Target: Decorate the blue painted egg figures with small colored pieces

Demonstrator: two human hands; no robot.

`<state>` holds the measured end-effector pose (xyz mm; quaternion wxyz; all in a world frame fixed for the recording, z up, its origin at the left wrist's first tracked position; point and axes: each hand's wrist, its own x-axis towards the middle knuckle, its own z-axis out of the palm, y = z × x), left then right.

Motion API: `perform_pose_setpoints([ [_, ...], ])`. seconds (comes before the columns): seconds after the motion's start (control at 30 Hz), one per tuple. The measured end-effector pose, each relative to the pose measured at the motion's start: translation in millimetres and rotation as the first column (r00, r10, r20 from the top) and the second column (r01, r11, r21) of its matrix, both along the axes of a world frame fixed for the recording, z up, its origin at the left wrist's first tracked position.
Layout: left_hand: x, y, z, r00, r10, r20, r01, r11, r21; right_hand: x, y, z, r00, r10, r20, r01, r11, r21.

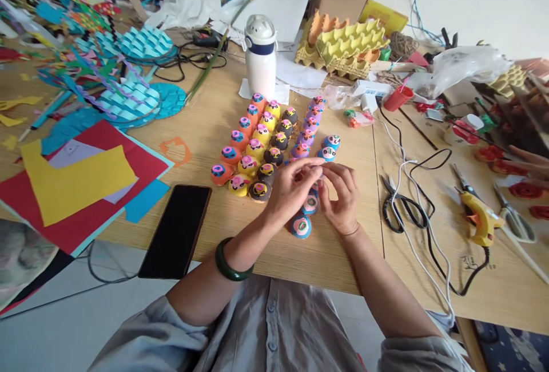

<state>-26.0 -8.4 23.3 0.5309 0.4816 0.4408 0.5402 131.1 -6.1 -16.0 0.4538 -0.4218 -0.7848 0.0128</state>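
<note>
Over the rows of small painted domes, my left hand [294, 186] and my right hand [341, 194] meet with their fingertips together. Both are closed in a pinch; whatever is between them is too small and hidden to make out. A blue dome with a pink top [301, 226] lies just below the fingers, and more blue ones are partly covered by my hands. To the left stand rows of orange domes [231, 155], yellow domes [255, 147] and black domes [273, 156]. Purple domes [309, 123] run up behind my fingers. A dark green bangle sits on my left wrist.
A black phone [175, 232] and coloured paper [86, 177] lie left. Behind the domes stands a white bottle [261, 63], with egg trays [351, 46] further right. Black scissors [403, 206], cables and a yellow glue gun [480, 217] lie right, near another person's hand [534, 163].
</note>
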Motion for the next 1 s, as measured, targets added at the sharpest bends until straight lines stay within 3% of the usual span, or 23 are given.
perform_pose_setpoints([
  [0.1, -35, 5, 7.9, 0.998, 0.04, -0.053, -0.042, 0.999, -0.03, -1, 11, 11.7, 0.997, -0.059, -0.042, 0.056, 0.995, -0.077],
  [0.23, -93, 23, 10.7, 0.933, 0.285, -0.218, -0.297, 0.955, -0.021, -15, 38, 21.7, 0.991, -0.014, -0.137, -0.019, 0.972, -0.234],
  [0.3, -116, 32, 11.7, 0.814, 0.356, -0.46, -0.364, 0.928, 0.074, -31, 55, 23.1, 0.998, -0.018, -0.057, 0.001, 0.962, -0.275],
  [0.37, -133, 40, 13.2, 0.62, 0.346, -0.704, -0.363, 0.922, 0.133, -49, 74, 24.0, 0.993, -0.067, 0.096, 0.095, 0.941, -0.325],
  [0.43, -143, 48, 13.8, 0.441, 0.287, -0.851, -0.401, 0.911, 0.099, -66, 90, 25.5, 0.967, -0.121, 0.225, 0.202, 0.9, -0.385],
  [0.47, -147, 51, 13.1, 0.397, 0.225, -0.89, -0.408, 0.912, 0.048, -73, 97, 26.2, 0.95, -0.15, 0.274, 0.257, 0.873, -0.414],
  [0.57, -154, 60, 7.0, 0.366, 0.042, -0.93, -0.387, 0.915, -0.112, -86, 110, 26.3, 0.905, -0.206, 0.373, 0.378, 0.79, -0.483],
  [0.67, -158, 63, -0.4, 0.365, -0.033, -0.93, -0.37, 0.912, -0.177, -88, 114, 21.2, 0.89, -0.236, 0.391, 0.425, 0.743, -0.517],
  [0.83, -160, 64, -1.3, 0.353, -0.105, -0.93, -0.344, 0.909, -0.234, -86, 118, 16.2, 0.89, -0.292, 0.35, 0.44, 0.753, -0.49],
  [1.0, -160, 68, 0.0, 0.314, -0.138, -0.939, -0.36, 0.898, -0.253, -84, 115, 31.2, 0.879, -0.322, 0.351, 0.459, 0.773, -0.438],
])
